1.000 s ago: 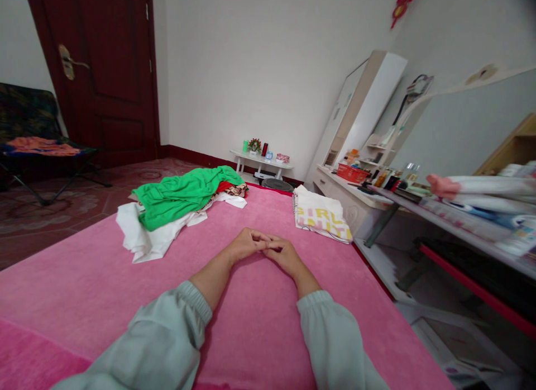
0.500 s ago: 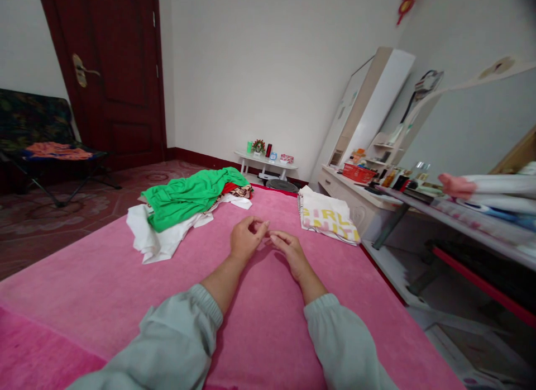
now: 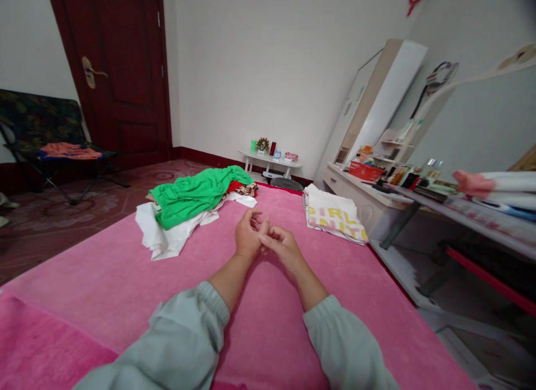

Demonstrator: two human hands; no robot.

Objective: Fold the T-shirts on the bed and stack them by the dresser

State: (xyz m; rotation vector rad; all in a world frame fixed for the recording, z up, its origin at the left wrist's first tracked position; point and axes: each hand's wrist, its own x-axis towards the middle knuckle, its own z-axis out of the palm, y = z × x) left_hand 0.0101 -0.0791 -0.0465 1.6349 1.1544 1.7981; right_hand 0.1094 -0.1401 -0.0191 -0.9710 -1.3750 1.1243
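Observation:
Over the middle of the pink bed cover (image 3: pixel 176 300), my two hands meet. My left hand (image 3: pixel 248 234) has loosely curved fingers, with a gap between them and the raised thumb; no object shows in it. My right hand (image 3: pixel 286 249) is closed, its thumb and bent fingers against my left thumb. Ahead to the left lies a heap of clothes: a green garment (image 3: pixel 196 197) on top of a white garment (image 3: pixel 161 233), with red and patterned cloth (image 3: pixel 240 188) at its far end. To the right rests a folded white garment (image 3: pixel 335 211) with yellow and pink letters.
A dressing table (image 3: pixel 368 191) with a red basket (image 3: pixel 365 170) and bottles stands along the right. Beside it is a shelf (image 3: pixel 460 219) holding rolled cloths. At left, a folding chair (image 3: pixel 46 119) carries orange cloth. A low white table (image 3: pixel 270 159) stands by the far wall.
My hands have come closer together; the right has moved onto the left thumb, and the left fingers have opened slightly. The view has turned a little left. The clothes lie unchanged.

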